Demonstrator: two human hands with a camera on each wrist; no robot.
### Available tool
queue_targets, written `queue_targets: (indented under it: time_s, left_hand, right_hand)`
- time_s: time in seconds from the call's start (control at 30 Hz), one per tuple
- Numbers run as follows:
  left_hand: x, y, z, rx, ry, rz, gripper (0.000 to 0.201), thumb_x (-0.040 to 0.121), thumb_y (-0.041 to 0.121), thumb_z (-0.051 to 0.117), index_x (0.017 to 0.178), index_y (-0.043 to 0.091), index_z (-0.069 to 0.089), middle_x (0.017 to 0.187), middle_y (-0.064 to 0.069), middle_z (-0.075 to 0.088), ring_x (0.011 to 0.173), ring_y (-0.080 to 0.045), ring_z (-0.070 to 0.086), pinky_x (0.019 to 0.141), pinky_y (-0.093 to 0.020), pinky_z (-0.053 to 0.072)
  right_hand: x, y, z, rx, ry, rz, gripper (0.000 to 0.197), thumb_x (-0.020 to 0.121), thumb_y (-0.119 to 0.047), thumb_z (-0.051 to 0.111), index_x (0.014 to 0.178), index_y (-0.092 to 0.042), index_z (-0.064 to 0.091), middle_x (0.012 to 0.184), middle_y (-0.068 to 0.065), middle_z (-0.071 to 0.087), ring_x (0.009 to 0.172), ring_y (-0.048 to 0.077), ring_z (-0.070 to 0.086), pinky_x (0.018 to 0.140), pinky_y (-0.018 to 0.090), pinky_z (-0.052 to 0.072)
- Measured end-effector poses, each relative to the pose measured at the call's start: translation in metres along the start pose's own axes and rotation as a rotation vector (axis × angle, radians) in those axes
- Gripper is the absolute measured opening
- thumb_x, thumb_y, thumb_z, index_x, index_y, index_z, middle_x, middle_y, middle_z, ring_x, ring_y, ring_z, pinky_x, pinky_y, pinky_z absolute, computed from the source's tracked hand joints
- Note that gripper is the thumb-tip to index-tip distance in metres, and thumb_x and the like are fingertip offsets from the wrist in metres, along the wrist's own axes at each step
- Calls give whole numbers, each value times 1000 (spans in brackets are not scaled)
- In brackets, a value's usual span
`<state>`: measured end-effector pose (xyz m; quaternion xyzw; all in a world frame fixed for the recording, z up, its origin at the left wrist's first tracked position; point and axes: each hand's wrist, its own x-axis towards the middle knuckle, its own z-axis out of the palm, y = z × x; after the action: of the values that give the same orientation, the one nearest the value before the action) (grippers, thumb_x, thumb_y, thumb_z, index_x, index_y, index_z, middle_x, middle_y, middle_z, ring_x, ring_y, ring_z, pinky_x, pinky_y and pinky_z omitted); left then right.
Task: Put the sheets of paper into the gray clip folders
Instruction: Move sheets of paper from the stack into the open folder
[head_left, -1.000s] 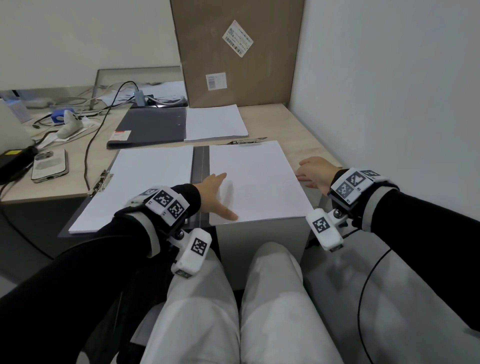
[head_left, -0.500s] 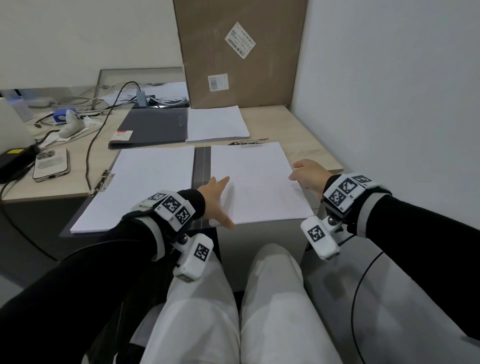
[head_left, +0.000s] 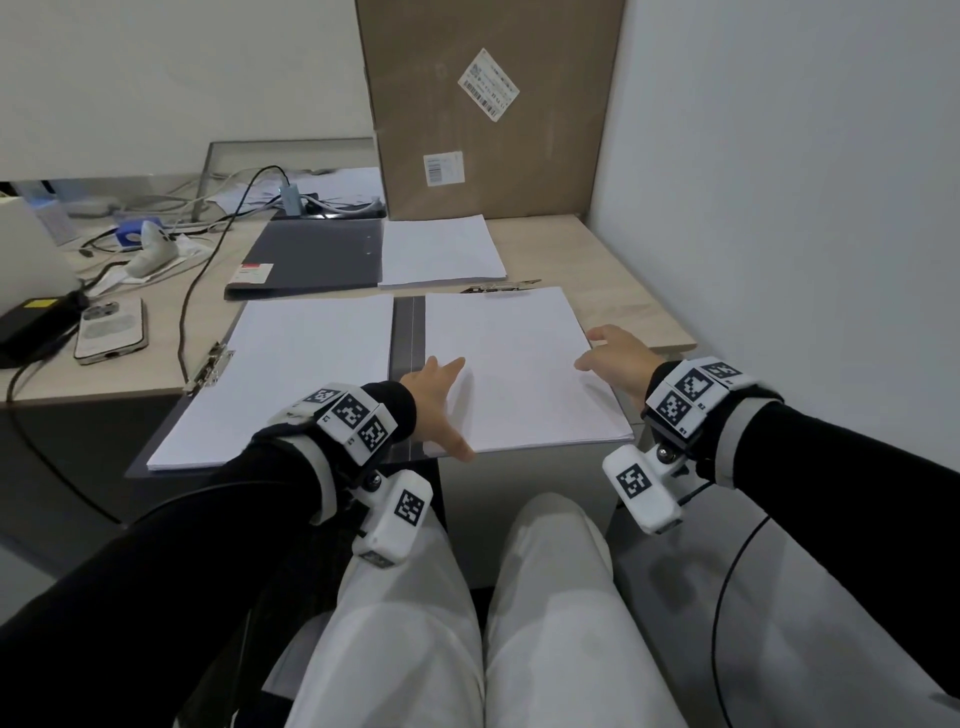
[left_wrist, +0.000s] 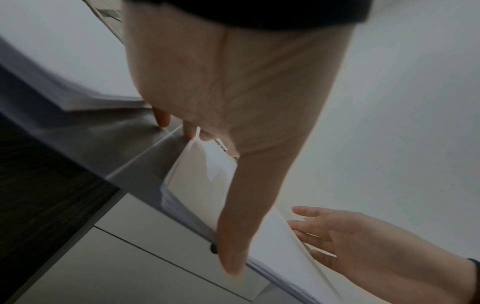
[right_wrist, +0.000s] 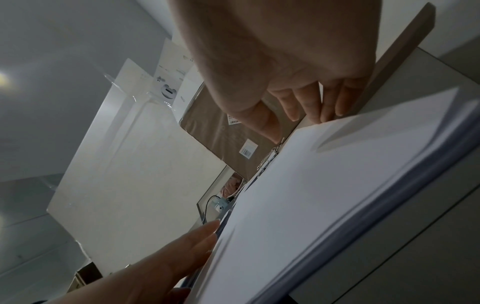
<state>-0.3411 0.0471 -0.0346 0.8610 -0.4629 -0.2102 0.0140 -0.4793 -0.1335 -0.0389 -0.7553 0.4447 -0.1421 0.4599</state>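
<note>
Squaring-up step, I reckon: left hand lay flat and loose, right hand had relaxed fingers on the opposite edge, the white paper stack between them in the open gray clip folder. Next probably clamping it.

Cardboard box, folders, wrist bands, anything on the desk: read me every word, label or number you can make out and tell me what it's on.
No text can be read in these pictures.
Cardboard box: white shipping label and smaller barcode label, print too small.
Closed gray folder: red-and-white sticker, blurred.
Black adapter: yellow label, unreadable.
Wrist bands: square black-and-white marker codes, with tiny unreadable characters beside them.
</note>
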Motion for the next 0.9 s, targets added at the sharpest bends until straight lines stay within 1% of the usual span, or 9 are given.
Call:
queue_targets:
  time_s: [0.1, 0.3, 0.33, 0.4, 0.5, 0.6, 0.67, 0.73, 0.9]
  left_hand:
    - [1, 0, 0, -3, -4, 3, 124, 64, 42, 80, 151, 24, -7, 160, -7, -5, 148, -29, 10, 117, -47, 24]
    - [2, 0, 0, 12, -16, 8, 123, 65, 44, 79, 151, 26, -7, 161, -6, -8, 148, -30, 7, 117, -49, 22]
    - [2, 0, -1, 17, -16, 9, 123, 66, 47, 78, 151, 26, -8, 161, -6, -8, 148, -30, 7, 118, -48, 22]
    - [2, -1, -5, 1, -11, 5, 121, 66, 53, 74, 151, 26, -7, 161, -7, -8, 148, -31, 5, 118, -48, 18]
    - [8, -6, -12, -98, 3, 8, 115, 69, 58, 69, 151, 27, -5, 161, -4, -10, 149, -28, 2, 120, -48, 15]
    - [21, -8, -27, -153, 56, 35, 104, 75, 56, 64, 152, 24, 1, 162, -1, -1, 149, -22, 7, 121, -43, 17]
    - [34, -7, -41, -209, 102, 43, 96, 79, 51, 63, 152, 22, 8, 161, 1, 10, 148, -20, 16, 119, -38, 22]
    - [51, -6, -55, -257, 145, 43, 88, 82, 47, 62, 151, 21, 15, 159, 1, 21, 145, -19, 24, 118, -33, 23]
    - [100, 13, -87, -320, 197, 77, 66, 89, 31, 58, 147, 15, 29, 151, -1, 37, 139, -18, 36, 111, -25, 27]
  right_hand:
    - [4, 2, -1, 0, -1, -4, 58, 88, -6, 54, 142, -6, 35, 147, 10, 40, 134, 26, 41, 108, 35, 34]
    - [9, 4, -3, -16, 0, 3, 54, 89, -4, 53, 140, -4, 37, 142, 13, 45, 130, 27, 44, 96, 30, 36]
    - [10, 4, -3, -24, -1, 3, 54, 89, -4, 53, 140, -4, 37, 141, 13, 45, 129, 27, 45, 96, 30, 37]
    - [12, 5, -4, -51, -10, 2, 58, 89, -7, 54, 142, -4, 34, 144, 13, 43, 131, 27, 43, 102, 33, 36]
    - [21, 2, -8, -113, -28, -30, 64, 89, -13, 56, 146, -6, 28, 150, 11, 35, 138, 26, 36, 109, 35, 31]
    - [36, -9, -13, -164, -45, -59, 66, 90, -15, 57, 147, -6, 26, 153, 10, 31, 141, 24, 32, 110, 33, 29]
    - [50, -18, -15, -201, -51, -63, 66, 90, -15, 57, 148, -8, 25, 153, 9, 32, 140, 24, 33, 108, 31, 29]
    - [66, -29, -15, -232, -67, -68, 67, 90, -17, 57, 148, -9, 26, 153, 9, 31, 140, 24, 33, 108, 30, 29]
    - [106, -49, -9, -442, -147, -59, 72, 91, -25, 57, 151, -11, 19, 159, 6, 20, 146, 23, 22, 115, 30, 22]
